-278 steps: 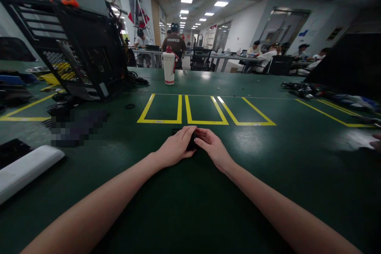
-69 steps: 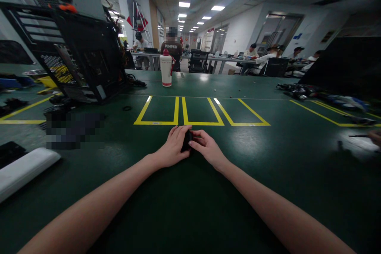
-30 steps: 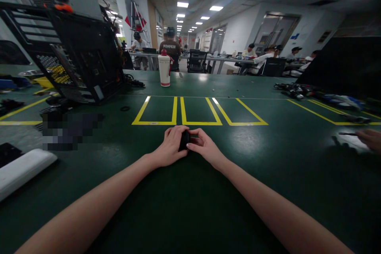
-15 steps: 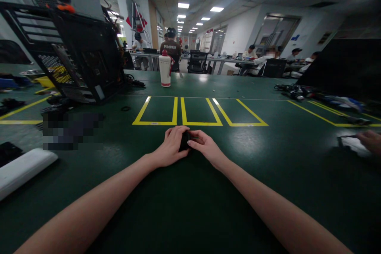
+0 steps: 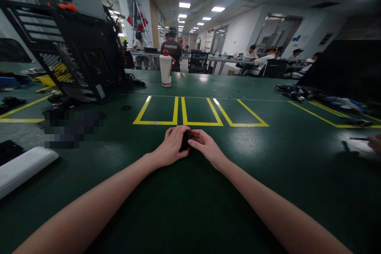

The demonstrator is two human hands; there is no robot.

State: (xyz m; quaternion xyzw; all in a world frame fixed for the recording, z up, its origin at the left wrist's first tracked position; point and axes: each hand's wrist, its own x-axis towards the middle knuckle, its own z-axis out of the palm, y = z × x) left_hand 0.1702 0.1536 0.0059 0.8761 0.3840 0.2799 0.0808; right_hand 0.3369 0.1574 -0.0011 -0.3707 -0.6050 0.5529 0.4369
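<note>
A small black object (image 5: 185, 141) sits between my hands at the middle of the green table (image 5: 190, 206); its kind cannot be made out, since fingers cover much of it. My left hand (image 5: 173, 144) is wrapped round its left side and top, thumb toward me. From the right, my right hand (image 5: 206, 146) grips its edge, the thumb and fingertips closed on it. Both forearms reach in from the lower corners. Just beyond my hands, three yellow tape outlines (image 5: 202, 124) mark the tabletop.
A cream bottle with a red lid (image 5: 166, 70) stands farther back. On the left are an open black computer case (image 5: 80, 55) and a white bar-shaped object (image 5: 26, 168). Cables (image 5: 297, 92) lie at right, near another person's hand (image 5: 375, 143) holding a thin dark item.
My hands keep almost the same hold on the black object. At the right, the other person's hand has shifted toward the frame edge, and the pale thing near it no longer shows.
</note>
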